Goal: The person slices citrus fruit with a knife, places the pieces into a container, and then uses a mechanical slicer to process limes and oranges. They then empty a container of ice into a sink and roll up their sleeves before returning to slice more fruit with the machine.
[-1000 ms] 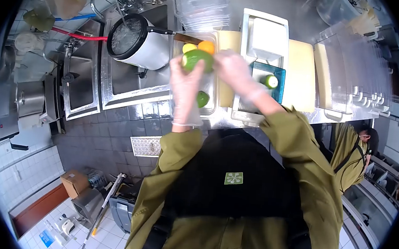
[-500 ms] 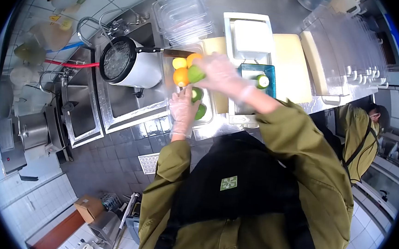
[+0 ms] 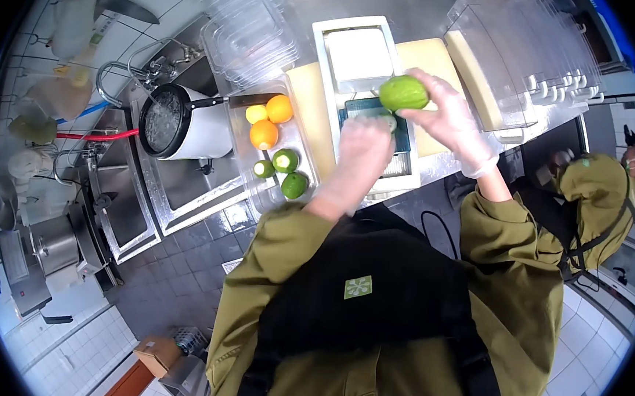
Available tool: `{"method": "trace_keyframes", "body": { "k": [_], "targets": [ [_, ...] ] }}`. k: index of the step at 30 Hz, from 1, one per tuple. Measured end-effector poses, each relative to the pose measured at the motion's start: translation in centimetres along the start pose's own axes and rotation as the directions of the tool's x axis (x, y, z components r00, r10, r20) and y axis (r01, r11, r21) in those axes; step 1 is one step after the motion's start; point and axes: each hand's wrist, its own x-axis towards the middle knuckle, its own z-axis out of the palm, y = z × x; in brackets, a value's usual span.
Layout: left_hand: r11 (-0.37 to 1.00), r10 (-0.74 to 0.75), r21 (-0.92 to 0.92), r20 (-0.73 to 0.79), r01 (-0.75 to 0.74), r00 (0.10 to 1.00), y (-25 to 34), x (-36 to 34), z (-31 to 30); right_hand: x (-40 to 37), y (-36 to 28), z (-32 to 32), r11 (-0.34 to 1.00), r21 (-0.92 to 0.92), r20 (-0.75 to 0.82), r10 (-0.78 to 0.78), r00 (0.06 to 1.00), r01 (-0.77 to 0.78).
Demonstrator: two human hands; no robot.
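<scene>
My right hand [image 3: 448, 119], in a clear glove, grips a whole green lime [image 3: 403, 94] above a white slicer [image 3: 315, 40]. My gloved left hand [image 3: 365, 153] is closed over the slicer's teal holder [image 3: 404, 139], its fingertips around a cut lime [image 3: 389, 120] that is mostly hidden. Left of the slicer, a clear tray [image 3: 308, 142] holds oranges [image 3: 264, 134], a smaller yellow fruit [image 3: 256, 113] and green limes [image 3: 285, 160], some with their ends cut off. A dark-bladed knife [image 3: 221, 101] lies across the tray's back edge.
A white pot [image 3: 208, 128] of water stands by the sink [image 3: 179, 181]. Stacked clear containers [image 3: 247, 38] are behind the tray. A yellow cutting board [image 3: 430, 59] lies under the slicer. Clear bins [image 3: 518, 65] stand to the right, with a co-worker [image 3: 598, 188] beyond.
My right hand has lifted a lime from the tray and carried it right, over the slicer. My left hand has left the tray's limes and moved right to the teal holder.
</scene>
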Motion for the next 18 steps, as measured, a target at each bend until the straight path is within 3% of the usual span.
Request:
{"method": "trace_keyframes", "body": {
  "k": [3, 6, 7, 10, 11, 14, 15, 18],
  "targets": [
    [0.965, -0.26, 0.121, 0.357, 0.231, 0.897, 0.9, 3.2, 1.1, -0.9, 0.3, -1.2, 0.984, 0.152, -0.122, 0.113, 0.986, -0.094],
    [0.931, -0.294, -0.023, 0.546, 0.365, 0.785, 0.3, 3.7, 1.1, -2.1, 1.3, -1.0, 0.975, 0.193, -0.171, 0.143, 0.975, -0.109],
    [0.937, -0.257, -0.017, 0.64, 0.348, 0.724, 0.1, 4.0, 0.7, -2.4, 2.0, -0.7, 0.98, 0.163, -0.158, 0.142, 0.977, -0.116],
    [0.96, -0.113, -0.09, 0.739, 0.264, 0.664, -0.2, 3.5, 0.6, -2.9, 2.7, 0.1, 0.991, 0.129, -0.181, 0.049, 0.982, -0.026],
    [0.945, -0.095, -0.15, 0.725, 0.291, 0.682, -0.1, 2.9, 0.2, -2.8, 2.8, 0.4, 0.995, 0.092, -0.177, -0.015, 0.984, 0.032],
    [0.944, 0.033, -0.246, 0.735, 0.221, 0.677, 0.0, 2.4, 0.3, -2.4, 1.6, 0.6, 0.998, -0.051, 0.009, -0.035, 0.999, 0.035],
    [0.966, -0.045, -0.115, 0.806, 0.23, 0.59, 1.3, 3.0, -1.6, -2.3, 1.3, 0.9, 0.994, -0.063, 0.026, -0.091, 0.996, 0.092],
    [0.984, -0.073, -0.074, 0.662, 0.163, 0.746, 2.4, -0.1, -3.9, -2.1, 1.2, 1.3, 0.973, -0.145, 0.192, -0.15, 0.97, 0.18]
  ]
}}
